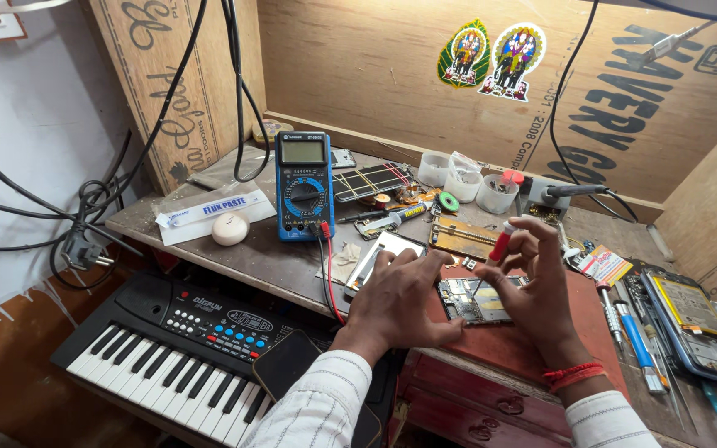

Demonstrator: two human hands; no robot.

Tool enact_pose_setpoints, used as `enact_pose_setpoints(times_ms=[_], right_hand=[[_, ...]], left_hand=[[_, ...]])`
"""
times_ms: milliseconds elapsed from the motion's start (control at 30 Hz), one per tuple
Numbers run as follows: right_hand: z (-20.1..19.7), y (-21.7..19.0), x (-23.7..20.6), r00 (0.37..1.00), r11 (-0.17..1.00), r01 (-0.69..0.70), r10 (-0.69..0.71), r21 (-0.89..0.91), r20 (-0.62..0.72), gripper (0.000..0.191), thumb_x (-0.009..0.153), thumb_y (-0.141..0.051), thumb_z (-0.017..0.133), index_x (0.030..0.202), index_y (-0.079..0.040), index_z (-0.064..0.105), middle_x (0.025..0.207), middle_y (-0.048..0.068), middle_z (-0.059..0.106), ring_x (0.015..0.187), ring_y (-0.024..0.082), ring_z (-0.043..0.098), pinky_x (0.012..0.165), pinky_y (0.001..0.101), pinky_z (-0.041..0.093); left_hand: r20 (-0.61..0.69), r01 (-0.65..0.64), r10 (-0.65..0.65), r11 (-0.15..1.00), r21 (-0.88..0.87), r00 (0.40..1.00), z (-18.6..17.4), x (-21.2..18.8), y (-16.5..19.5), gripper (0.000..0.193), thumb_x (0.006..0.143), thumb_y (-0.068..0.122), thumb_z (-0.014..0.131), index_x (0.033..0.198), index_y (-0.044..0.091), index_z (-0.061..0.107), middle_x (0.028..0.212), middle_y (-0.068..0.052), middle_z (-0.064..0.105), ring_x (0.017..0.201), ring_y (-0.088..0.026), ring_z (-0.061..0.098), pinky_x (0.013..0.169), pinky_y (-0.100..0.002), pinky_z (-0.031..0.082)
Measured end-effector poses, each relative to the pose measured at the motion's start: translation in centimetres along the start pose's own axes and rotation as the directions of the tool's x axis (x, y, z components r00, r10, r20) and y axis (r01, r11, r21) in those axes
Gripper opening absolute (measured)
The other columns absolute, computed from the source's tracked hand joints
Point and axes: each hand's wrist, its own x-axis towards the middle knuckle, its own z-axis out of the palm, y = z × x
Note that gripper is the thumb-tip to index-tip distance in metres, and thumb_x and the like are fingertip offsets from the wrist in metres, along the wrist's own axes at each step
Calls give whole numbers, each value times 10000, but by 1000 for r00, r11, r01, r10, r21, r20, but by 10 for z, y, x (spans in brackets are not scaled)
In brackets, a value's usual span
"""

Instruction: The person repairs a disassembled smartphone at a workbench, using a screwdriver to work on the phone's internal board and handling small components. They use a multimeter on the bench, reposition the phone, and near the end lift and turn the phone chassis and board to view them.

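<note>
- Left hand (400,299), as I see it, lies flat with fingers spread, pressing the edge of the thin green phone circuit board (475,300) on the red wooden work surface (533,344); it clamps nothing.
- Right hand (533,290) pinches a slim red-and-white pen-shaped tool (501,242), tip down over the board.
- I judge the board light, stiff and fragile: best held by its bare edges.
- Beyond sits a blue digital multimeter (304,187), with a black toy keyboard (176,340) below.

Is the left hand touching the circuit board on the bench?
Touching. In the head view the left hand lies flat with its fingers resting on the near-left edge of the circuit board; no gap shows between them.
</note>
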Motion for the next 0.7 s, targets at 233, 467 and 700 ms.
enact_pose_setpoints(times_ms=[233, 467, 700], right_hand=[[-5, -2, -2, 1000, 1000, -7, 7, -5, -11, 645, 873, 17, 752, 1398, -96, 396, 992, 97, 650, 910, 152, 679, 787, 288, 533], [-11, -4, -4, 1000, 1000, -16, 16, 13, 24, 639, 888, 37, 714, 1429, -87, 398, 1006, 93, 706, 877, 134, 677, 804, 287, 535], [-12, -11, -5, 999, 998, 46, -45, -40, 20, 636, 856, 69, 726, 1390, -73, 411, 1004, 98, 697, 865, 138, 665, 799, 296, 541]], left_hand=[[7, 15, -15, 1000, -16, 1000, 4, 2, 4, 757, 630, 498, 846, 1242, 125, 602, 946, -48, 715, 971, -257, 651, 915, -439, 430], [-22, -19, 19, 1000, -2, 1000, 7, 2, 10, 763, 616, 478, 863, 1250, 133, 612, 954, -48, 727, 962, -261, 652, 913, -439, 424], [-24, -3, 2, 1000, -25, 1000, 9, 2, 13, 777, 628, 479, 850, 1273, 128, 596, 930, -34, 735, 959, -244, 656, 901, -411, 438]])
